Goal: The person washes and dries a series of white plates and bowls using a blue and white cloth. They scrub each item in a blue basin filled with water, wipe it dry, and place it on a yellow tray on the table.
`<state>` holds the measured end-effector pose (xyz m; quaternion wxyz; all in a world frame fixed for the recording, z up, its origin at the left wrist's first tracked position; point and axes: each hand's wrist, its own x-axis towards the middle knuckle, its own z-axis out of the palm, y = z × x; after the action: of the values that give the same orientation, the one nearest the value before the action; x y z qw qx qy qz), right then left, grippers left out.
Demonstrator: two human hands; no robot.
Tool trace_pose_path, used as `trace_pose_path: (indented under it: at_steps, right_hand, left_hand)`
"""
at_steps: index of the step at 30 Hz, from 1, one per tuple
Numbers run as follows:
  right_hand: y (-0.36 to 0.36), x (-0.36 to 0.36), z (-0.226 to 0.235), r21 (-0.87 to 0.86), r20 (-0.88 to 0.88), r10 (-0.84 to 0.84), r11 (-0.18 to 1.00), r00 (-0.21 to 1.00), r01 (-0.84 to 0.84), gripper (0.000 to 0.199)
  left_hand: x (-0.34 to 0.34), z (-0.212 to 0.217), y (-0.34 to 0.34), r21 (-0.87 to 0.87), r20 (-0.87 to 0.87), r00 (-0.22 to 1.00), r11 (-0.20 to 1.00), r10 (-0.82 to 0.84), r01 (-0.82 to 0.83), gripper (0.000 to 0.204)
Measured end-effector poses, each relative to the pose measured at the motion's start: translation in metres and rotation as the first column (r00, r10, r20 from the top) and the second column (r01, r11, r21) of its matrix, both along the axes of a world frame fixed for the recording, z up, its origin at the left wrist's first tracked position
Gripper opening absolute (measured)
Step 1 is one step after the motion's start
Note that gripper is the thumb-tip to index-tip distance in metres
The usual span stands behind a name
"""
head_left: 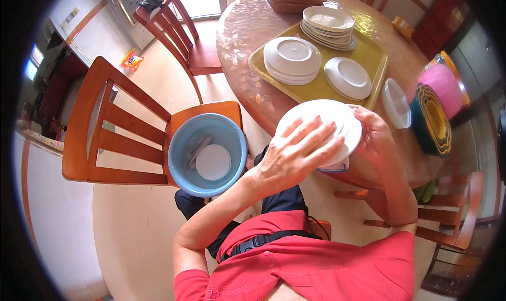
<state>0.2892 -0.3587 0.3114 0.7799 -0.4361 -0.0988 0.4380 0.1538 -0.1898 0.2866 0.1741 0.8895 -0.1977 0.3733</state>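
A white plate (301,111), its underside ring showing, is held up in front of me at the table's near edge. My right hand (373,131) grips its right rim. My left hand (299,151) lies across the plate with fingers stretched and spread. Beneath the plate a blue-and-white thing (336,168) peeks out, mostly hidden. To my left a blue tub (176,166) rests on a wooden chair; inside are a white round dish (213,161) and some greyish cloth-like stuff (196,145).
On the round table (237,43) a yellow-green tray (311,94) carries stacks of white plates (293,51) and bowls (328,19). Right of it are a clear plastic container (396,103), nested yellow-and-teal baskets (433,119) and a pink bowl (445,90). Wooden chairs (100,111) surround the table.
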Motion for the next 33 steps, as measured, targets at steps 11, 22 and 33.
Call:
trace_pose_path:
  at_steps: [11, 22, 33]
  right_hand:
    - [-0.041, 0.052, 0.004, -0.187, 0.399, -0.143, 0.954, 0.906, 0.233, 0.032]
    - [-0.044, 0.155, 0.02, -0.391, 0.652, -0.006, 0.854, 0.758, 0.343, 0.028]
    - [-0.021, 0.22, -0.01, -0.568, 0.777, 0.275, 0.693, 0.566, 0.444, 0.026]
  left_hand:
    - [0.061, -0.022, 0.005, -0.966, -0.085, 0.806, -0.151, -0.586, -0.211, 0.045]
    - [0.137, 0.011, -0.016, -0.959, -0.18, 0.814, -0.087, -0.552, -0.271, 0.035]
    - [0.189, -0.023, -0.028, -0.937, -0.304, 0.902, -0.075, -0.306, -0.341, 0.015]
